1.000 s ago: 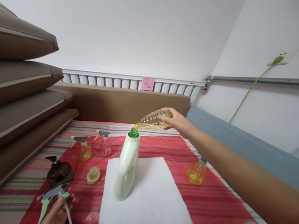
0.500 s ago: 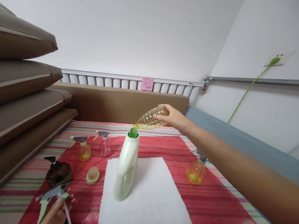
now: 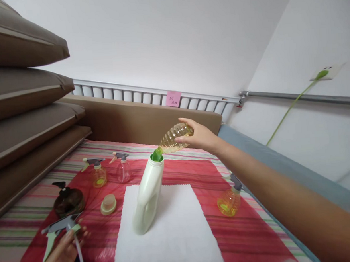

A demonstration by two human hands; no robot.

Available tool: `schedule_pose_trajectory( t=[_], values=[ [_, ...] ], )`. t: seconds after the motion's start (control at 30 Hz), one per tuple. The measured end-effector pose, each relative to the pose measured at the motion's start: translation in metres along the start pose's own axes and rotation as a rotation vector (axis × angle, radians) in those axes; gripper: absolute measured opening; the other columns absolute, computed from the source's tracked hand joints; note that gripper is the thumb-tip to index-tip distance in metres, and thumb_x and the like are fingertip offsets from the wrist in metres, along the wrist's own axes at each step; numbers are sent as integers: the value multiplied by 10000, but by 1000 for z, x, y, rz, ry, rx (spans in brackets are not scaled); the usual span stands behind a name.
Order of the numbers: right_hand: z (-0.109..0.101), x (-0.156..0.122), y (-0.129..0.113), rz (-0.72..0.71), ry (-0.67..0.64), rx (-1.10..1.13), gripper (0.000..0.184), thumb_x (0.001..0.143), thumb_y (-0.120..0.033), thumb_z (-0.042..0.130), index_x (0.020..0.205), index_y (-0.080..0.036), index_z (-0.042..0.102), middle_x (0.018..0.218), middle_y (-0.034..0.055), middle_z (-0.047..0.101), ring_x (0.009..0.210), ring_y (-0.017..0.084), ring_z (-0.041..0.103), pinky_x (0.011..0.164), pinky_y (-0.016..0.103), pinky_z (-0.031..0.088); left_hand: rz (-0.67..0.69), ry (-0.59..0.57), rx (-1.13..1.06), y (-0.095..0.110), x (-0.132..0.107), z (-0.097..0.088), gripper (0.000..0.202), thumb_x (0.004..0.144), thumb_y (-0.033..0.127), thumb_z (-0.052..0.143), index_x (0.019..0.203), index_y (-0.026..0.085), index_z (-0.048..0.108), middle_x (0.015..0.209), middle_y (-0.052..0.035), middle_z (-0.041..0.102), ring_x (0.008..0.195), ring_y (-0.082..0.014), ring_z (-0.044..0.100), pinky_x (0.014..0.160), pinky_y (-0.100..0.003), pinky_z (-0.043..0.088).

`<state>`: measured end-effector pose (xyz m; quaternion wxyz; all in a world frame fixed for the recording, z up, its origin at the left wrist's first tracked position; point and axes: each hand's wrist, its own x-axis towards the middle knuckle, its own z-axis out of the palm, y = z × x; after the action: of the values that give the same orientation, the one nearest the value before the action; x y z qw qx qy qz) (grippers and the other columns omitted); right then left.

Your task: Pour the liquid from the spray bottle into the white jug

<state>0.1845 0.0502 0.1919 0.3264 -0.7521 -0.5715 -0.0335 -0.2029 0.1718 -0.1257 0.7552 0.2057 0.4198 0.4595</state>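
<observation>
My right hand (image 3: pixel 200 137) grips a clear ribbed bottle (image 3: pixel 173 138) of yellow liquid, tilted mouth-down over the green spout (image 3: pixel 156 155) of a tall white jug (image 3: pixel 146 195). The jug stands on a white towel (image 3: pixel 167 235). At the lower left my left hand (image 3: pixel 60 256) is closed on a grey and green spray trigger head (image 3: pixel 59 229) with a white tube hanging from it.
On the red cloth (image 3: pixel 196 177) stand two small spray bottles (image 3: pixel 98 174) at the back, a dark pump bottle (image 3: pixel 68 200), a round lid (image 3: pixel 109 204) and a yellow spray bottle (image 3: pixel 228 202) at the right. Brown cushions (image 3: pixel 20 102) are stacked at the left.
My right hand has tipped the clear bottle steeper and brought its mouth down to the jug's spout. My left hand keeps hold of the trigger head.
</observation>
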Motion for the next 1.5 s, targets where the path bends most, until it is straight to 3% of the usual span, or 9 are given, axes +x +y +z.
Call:
schedule_pose_trajectory(
  t=[0.2,0.57,1.23,1.5],
  values=[
    [0,-2,-14,-70,-54,-59,806,644,-433,744,1355,-250,411,1344,83,463,1213,287,448,1034,439,352,-19,-56,-9,-2,6,-6,195,606,233,693,793,181,707,822,-15,733,770,-195,680,719,-254,572],
    [0,-7,-29,-189,-73,-148,799,665,-420,739,1367,-270,388,1299,73,472,1171,271,470,1015,424,369,-1,-32,-5,-3,5,-7,181,594,236,699,769,188,705,798,-19,731,807,-207,678,733,-261,559],
    [0,-16,-27,-251,-62,-140,785,679,-435,736,1364,-314,374,1315,47,458,1199,268,450,1026,420,366,17,-87,-16,-3,2,-5,151,630,243,690,763,175,707,787,-19,724,786,-201,677,675,-239,567],
    [-1,-17,-28,-262,-69,-134,782,678,-424,741,1363,-306,382,1314,46,455,1175,265,463,1004,401,387,18,-75,-4,-1,0,-4,143,627,226,685,760,174,705,800,-22,728,786,-223,683,676,-284,578]
  ],
)
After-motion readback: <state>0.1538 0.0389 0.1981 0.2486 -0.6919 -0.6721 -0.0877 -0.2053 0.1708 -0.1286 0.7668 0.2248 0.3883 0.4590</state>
